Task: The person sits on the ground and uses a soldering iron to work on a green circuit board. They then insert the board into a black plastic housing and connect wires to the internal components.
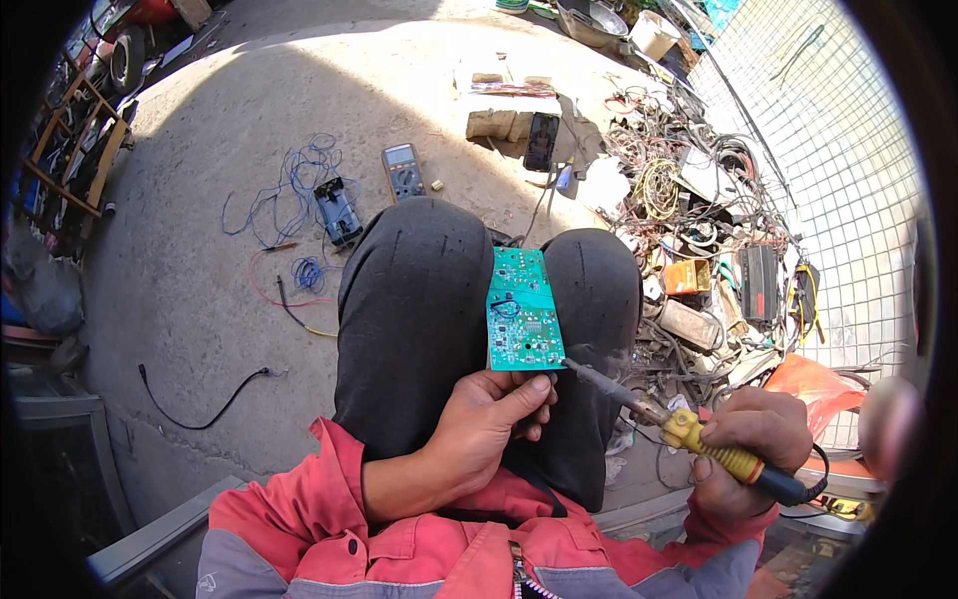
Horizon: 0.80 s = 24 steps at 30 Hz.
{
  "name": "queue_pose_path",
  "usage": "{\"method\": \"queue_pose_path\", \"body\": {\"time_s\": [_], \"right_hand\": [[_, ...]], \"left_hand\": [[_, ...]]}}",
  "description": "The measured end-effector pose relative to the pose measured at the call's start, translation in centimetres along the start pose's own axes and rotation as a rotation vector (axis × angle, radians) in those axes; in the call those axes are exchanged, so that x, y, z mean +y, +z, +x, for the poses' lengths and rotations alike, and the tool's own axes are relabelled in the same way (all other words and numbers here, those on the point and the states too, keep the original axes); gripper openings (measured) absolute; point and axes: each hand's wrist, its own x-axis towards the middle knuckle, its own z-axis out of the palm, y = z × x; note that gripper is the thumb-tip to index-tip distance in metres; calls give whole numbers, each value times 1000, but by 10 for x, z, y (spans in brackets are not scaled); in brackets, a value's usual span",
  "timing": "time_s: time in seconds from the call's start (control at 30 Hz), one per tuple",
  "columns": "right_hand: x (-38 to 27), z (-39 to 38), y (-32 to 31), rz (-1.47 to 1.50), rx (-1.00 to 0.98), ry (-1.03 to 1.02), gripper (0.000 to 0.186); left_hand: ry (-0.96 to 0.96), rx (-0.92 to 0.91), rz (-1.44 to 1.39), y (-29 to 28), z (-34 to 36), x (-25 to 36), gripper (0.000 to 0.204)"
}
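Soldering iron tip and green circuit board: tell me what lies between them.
Nothing: in the head view the soldering iron tip meets the green circuit board at its lower right corner.

Circuit board (523, 309) rests between your knees, multimeter (403, 171) on the ground beyond, wire heap (689, 200) to your right.

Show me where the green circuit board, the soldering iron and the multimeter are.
green circuit board (523, 311), head view, middle of its face
soldering iron (720, 453), head view, yellow handle
multimeter (404, 172), head view, its body on the ground
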Motion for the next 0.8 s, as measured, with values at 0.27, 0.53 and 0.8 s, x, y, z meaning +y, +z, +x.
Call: {"method": "queue_pose_path", "body": {"time_s": [0.27,0.53,0.8], "right_hand": [[3,-4,-1,-6,30,0,23],[1,-6,-4,11,100,26,21],[4,-4,-2,47,25,6,26]], "left_hand": [[-3,12,7,1,-1,1,15],[-3,-2,8,0,0,-1,15],[-7,0,4,0,0,1,14]]}}
